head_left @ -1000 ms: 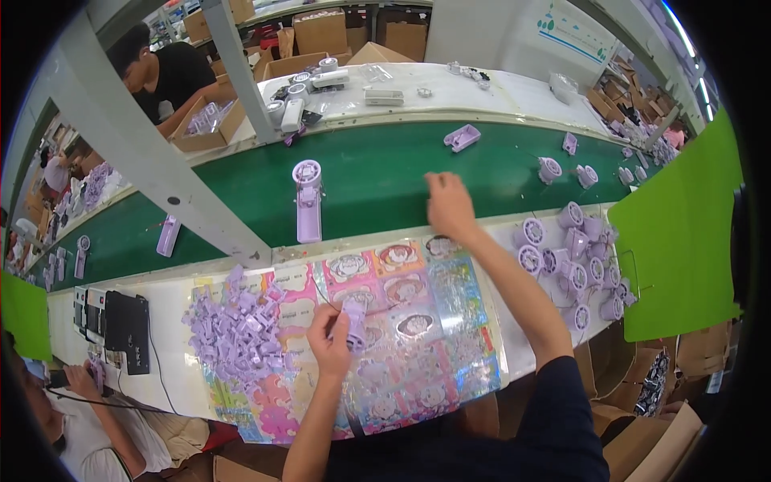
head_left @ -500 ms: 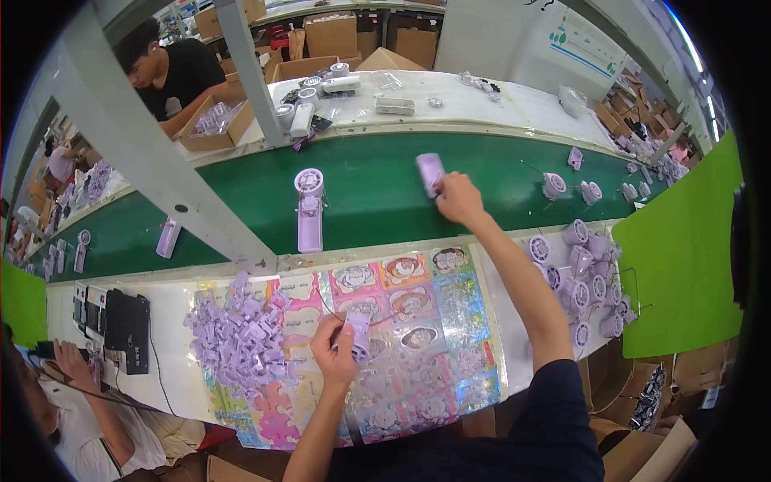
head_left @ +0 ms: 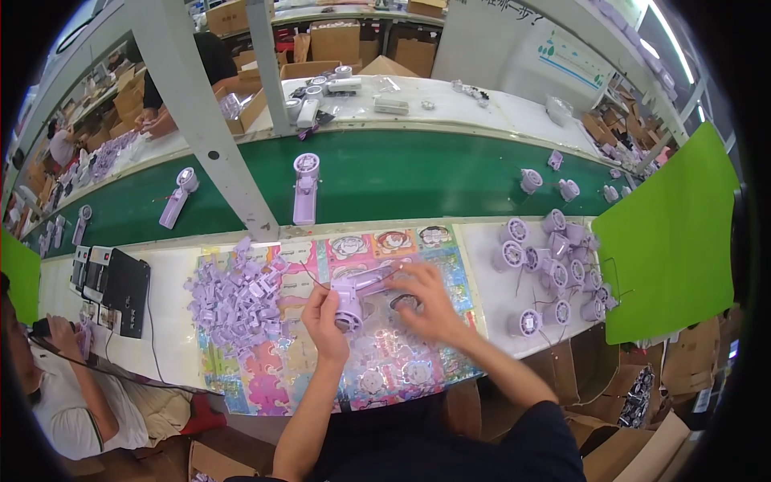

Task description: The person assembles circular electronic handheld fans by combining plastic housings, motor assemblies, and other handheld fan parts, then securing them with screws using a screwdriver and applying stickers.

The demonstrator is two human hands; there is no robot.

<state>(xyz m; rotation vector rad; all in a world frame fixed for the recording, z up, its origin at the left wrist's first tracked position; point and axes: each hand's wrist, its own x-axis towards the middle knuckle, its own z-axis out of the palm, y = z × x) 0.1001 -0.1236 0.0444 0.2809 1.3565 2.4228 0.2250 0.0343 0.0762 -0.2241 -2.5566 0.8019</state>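
My left hand (head_left: 325,325) grips a lilac round fan head (head_left: 347,309) with a thin wire sticking out to its upper left. Against the fan head lies a long lilac handle shell (head_left: 371,280), slanting up to the right. My right hand (head_left: 430,304), slightly blurred, has its fingertips on the shell's far end. Both parts are above a colourful printed sheet (head_left: 265,394). To the left is a heap of small lilac plastic pieces (head_left: 237,301). Several lilac fan heads (head_left: 554,273) with wires stand at the right.
A green conveyor belt (head_left: 418,173) runs across behind the sheet, carrying a fan head with handle (head_left: 305,189). A grey post (head_left: 201,136) rises at left of centre. A bright green panel (head_left: 675,241) stands at right. A person (head_left: 76,386) sits at the left beside a black device (head_left: 124,293).
My right hand has come back from the belt with the handle shell, which now meets the fan head in my left hand. The view has shifted somewhat.
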